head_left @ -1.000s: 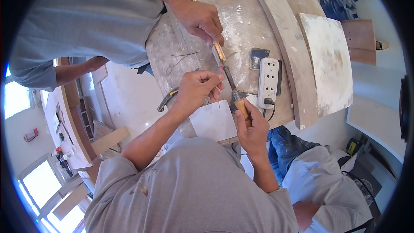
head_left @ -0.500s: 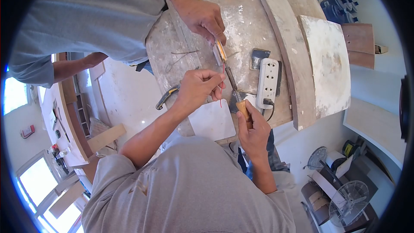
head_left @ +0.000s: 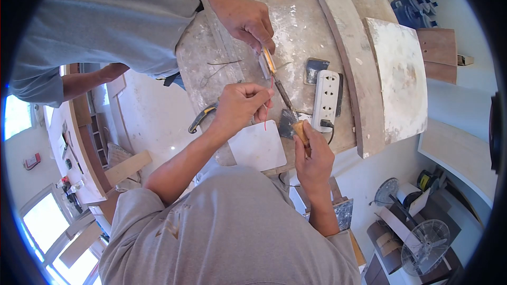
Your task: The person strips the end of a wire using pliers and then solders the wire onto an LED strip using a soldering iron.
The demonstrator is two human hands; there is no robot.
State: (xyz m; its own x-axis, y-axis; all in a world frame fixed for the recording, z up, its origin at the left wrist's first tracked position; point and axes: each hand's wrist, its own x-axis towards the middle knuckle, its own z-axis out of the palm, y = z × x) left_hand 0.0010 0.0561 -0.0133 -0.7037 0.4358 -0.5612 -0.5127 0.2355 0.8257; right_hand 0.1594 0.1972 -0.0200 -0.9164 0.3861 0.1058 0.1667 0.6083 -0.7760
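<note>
Between its thumb and fingers my left hand [head_left: 244, 106] pinches a thin red wire [head_left: 265, 119], whose upper part runs to the end of a narrow strip [head_left: 269, 62]. My right hand [head_left: 313, 154] is closed around the wooden handle [head_left: 300, 131] of a soldering iron [head_left: 284, 95]. The iron's tip is at or very near the strip's lower end, by the wire; exact contact is too small to tell. A co-worker's hand [head_left: 247, 21] holds the strip from above.
A white power strip [head_left: 326, 95] with a black plug lies right of the iron, beside a dark block [head_left: 317, 68]. A white sheet [head_left: 257, 145] and a yellow-black cutter [head_left: 203, 117] are near my left forearm. Long boards [head_left: 364, 84] lie on the worktable [head_left: 306, 16].
The person in light clothing at the lower right has gone from view, uncovering a fan. My hands keep their grips, and the iron stays near the strip's end.
</note>
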